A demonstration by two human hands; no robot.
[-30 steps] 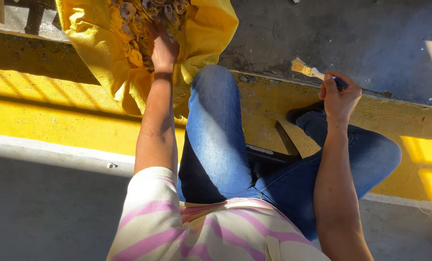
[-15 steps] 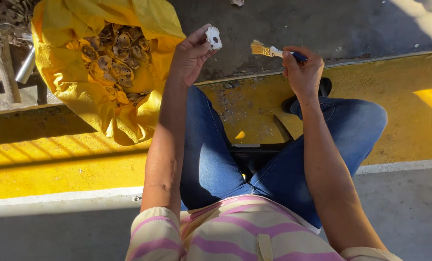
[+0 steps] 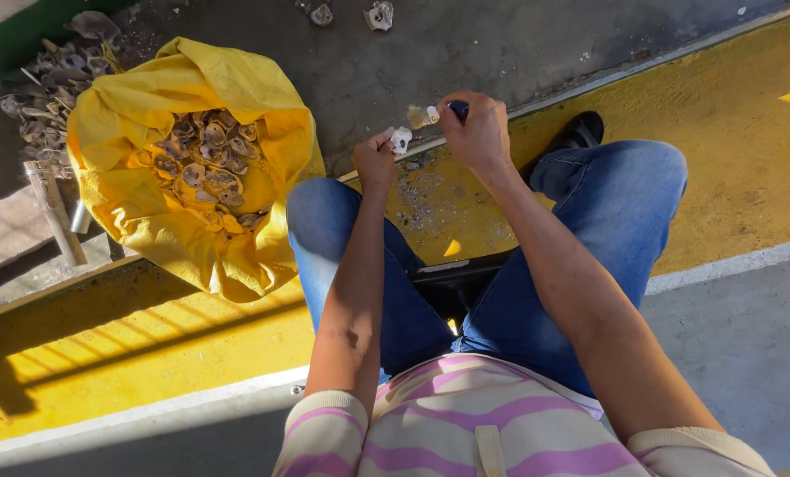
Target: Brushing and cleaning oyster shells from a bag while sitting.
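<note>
I sit with knees apart in blue jeans over a yellow painted curb. My left hand (image 3: 375, 161) pinches a small whitish shell (image 3: 401, 140) above my left knee. My right hand (image 3: 476, 131) is closed around the dark handle of a small brush (image 3: 423, 116), whose pale bristles point left, close to the shell. An open yellow sack (image 3: 236, 106) full of brownish shells (image 3: 202, 166) lies on the ground to the left of my left hand.
A heap of loose grey shells (image 3: 50, 88) lies behind the sack at the far left. Two shell pieces (image 3: 379, 14) lie on the dark concrete ahead. A metal post (image 3: 55, 212) stands at the left. A dark stool edge (image 3: 452, 269) shows between my legs.
My left hand came out of the sack with a shell and carried it right to meet the brush. My right hand moved left with the brush. The view shifted, bringing the sack further left.
</note>
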